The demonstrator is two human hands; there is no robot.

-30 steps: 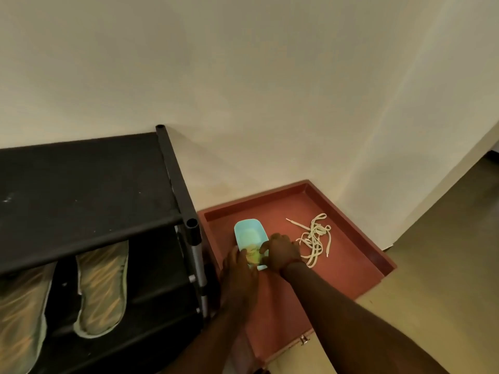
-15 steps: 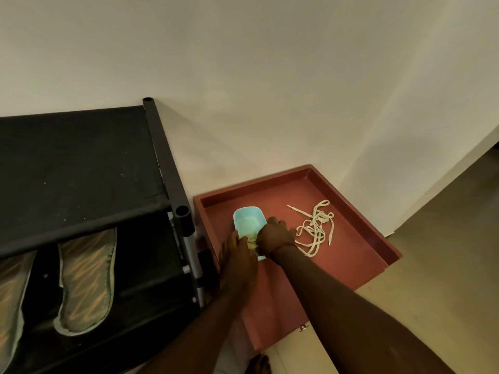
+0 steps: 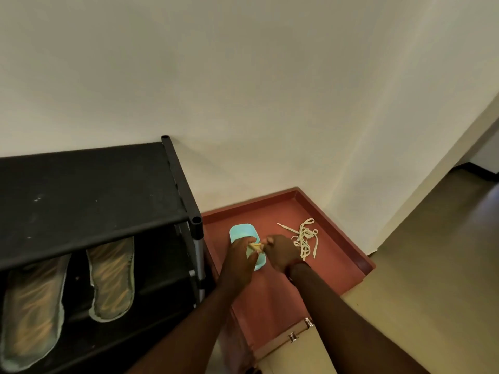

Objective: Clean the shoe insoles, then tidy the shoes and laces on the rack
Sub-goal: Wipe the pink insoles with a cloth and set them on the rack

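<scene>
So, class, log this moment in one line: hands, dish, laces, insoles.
hands: left hand and right hand pinch yellow piece over blue dish | laces: loose in red tray | insoles: two on rack

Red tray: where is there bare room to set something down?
Bare: the tray's near right corner, between right forearm and rim; the far strip between back rim and blue dish; the top shelf of the rack. Crowded: the middle, where left hand and right hand meet over the dish at a yellowish piece, laces right beside them.

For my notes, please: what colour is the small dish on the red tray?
The dish is light blue, seen best in the head view.
</scene>
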